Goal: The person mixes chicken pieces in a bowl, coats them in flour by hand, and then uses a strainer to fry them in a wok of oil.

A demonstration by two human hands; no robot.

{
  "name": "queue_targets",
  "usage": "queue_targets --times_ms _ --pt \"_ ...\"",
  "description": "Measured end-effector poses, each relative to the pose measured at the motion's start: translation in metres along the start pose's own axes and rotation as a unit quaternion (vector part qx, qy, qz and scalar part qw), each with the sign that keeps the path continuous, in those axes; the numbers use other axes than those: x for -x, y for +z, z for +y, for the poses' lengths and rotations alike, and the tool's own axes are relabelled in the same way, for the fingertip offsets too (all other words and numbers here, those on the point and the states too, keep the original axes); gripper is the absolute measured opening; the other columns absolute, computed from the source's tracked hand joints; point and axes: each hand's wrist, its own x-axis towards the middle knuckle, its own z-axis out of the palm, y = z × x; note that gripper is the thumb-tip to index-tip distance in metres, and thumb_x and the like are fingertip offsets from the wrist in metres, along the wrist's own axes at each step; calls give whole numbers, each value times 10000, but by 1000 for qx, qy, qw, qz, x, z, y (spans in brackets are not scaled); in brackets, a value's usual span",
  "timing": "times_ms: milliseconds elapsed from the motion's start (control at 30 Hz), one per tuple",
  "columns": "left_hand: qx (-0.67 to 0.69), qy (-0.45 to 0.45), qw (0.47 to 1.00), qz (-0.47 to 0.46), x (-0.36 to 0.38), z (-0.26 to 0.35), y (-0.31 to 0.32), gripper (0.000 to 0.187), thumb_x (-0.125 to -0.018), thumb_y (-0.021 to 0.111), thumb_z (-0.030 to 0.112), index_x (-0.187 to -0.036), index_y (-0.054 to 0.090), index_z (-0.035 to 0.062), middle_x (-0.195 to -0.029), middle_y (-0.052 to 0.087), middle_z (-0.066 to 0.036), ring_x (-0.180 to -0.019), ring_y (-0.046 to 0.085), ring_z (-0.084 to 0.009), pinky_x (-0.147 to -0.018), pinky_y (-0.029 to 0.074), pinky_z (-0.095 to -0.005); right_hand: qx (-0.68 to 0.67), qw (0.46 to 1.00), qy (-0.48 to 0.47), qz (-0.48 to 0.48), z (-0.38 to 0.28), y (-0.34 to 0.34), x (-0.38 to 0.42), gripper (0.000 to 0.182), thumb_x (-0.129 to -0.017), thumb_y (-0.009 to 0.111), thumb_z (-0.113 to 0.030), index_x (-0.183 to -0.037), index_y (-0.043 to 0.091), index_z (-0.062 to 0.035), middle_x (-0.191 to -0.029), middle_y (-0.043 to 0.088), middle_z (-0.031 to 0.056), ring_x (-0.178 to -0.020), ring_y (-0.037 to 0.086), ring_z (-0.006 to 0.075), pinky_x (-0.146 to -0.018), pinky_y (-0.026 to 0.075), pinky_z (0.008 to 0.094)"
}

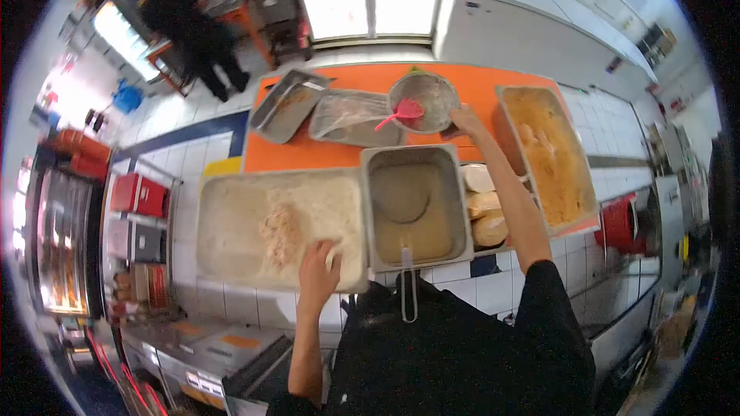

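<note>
My right hand is closed on the near right edge of a round metal bowl, which has a pink slotted spoon in it. Over the right part of a wide tray of pale flour is my left hand, thumb and fingers apart and nothing visible between them. A heap of pinkish coated pieces lies in the flour, left of that hand. Between my arms stands a deep metal pan of cloudy liquid, with a wire-handled strainer resting in it.
On the orange table are two metal trays at the back left and a long tray of orange-brown crumbs at the right. Wrapped packs sit beside the pan. Another person stands far back left.
</note>
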Motion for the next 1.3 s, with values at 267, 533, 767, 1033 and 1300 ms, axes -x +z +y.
queue_targets --times_ms 267,533,767,1033,1300 --pt "37 -168 983 -69 70 37 37 274 -860 613 74 -1131 648 92 -1054 621 -139 -1006 587 -319 -834 476 -392 -23 986 148 74 115 -79 -108 297 -860 533 -138 -1026 594 100 -831 674 240 -600 684 352 -503 606 468" --pt "27 -173 984 -27 26 86 59 276 -879 585 64 -1149 638 66 -1012 623 -140 -945 612 -285 -811 487 -375 -16 979 203 -8 160 -94 -114 328 -868 599 -200 -1077 627 51 -979 688 218 -872 691 376 -574 617 485" --pt "41 -100 993 -39 -9 99 81 289 -862 591 26 -1144 640 68 -982 623 -107 -920 611 -250 -808 484 -368 354 916 -185 -42 54 -111 59 278 -892 575 -294 -917 639 -25 -800 644 182 -796 639 368 -744 516 458" --pt "30 -46 995 -83 -32 131 98 313 -842 616 21 -1148 636 88 -955 612 -113 -877 601 -270 -792 487 -364 457 794 -389 -93 85 -109 129 162 -813 601 -135 -972 573 -127 -1013 548 105 -1026 563 294 -861 460 425" --pt "51 -41 995 -74 -26 130 103 327 -840 623 35 -1163 629 88 -985 623 -109 -926 615 -280 -802 490 -378 372 848 -377 -4 84 -114 154 146 -793 653 -174 -818 572 -54 -966 544 100 -1039 542 302 -906 405 455"
